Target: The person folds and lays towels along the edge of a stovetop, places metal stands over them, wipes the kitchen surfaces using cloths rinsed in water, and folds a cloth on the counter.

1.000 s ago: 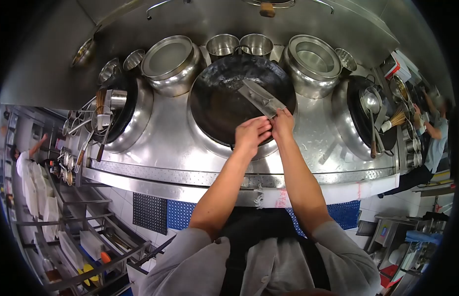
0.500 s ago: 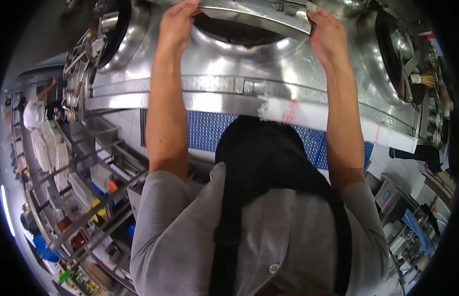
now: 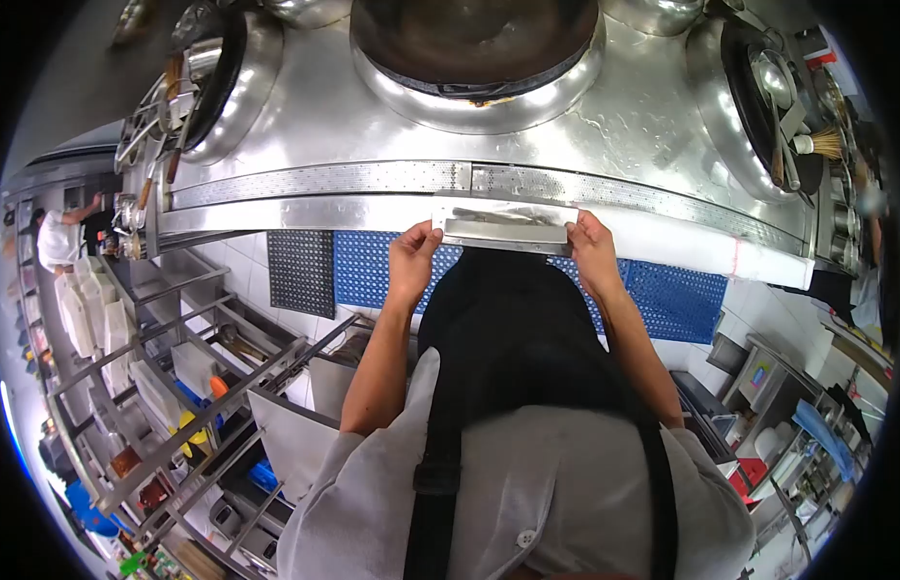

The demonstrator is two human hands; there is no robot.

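Counter of brushed stainless steel, wet-looking in places, with a perforated strip along its front. Floor: white tile, with blue mats and a dark mat laid before the counter. At left, metal racking bears pale trays; beyond it stands a co-worker in a white top.

Held item: a long, thin metal piece, level at the counter's front edge, before the wearer's dark apron. Left hand pinches one end between thumb and fingers; right hand grips the other likewise. Contact between the piece and the edge cannot be determined.

Containers: a centre wok, dark inside, sits in a steel ring, its far side cut off by the frame. A right wok has a ladle and a bristle brush at it. A left wok has a small metal pot beside it; the pot's contents cannot be seen.

Markings: red marks on the white cloth along the front edge, and a coloured label on a steel unit at right. Neither is legible.
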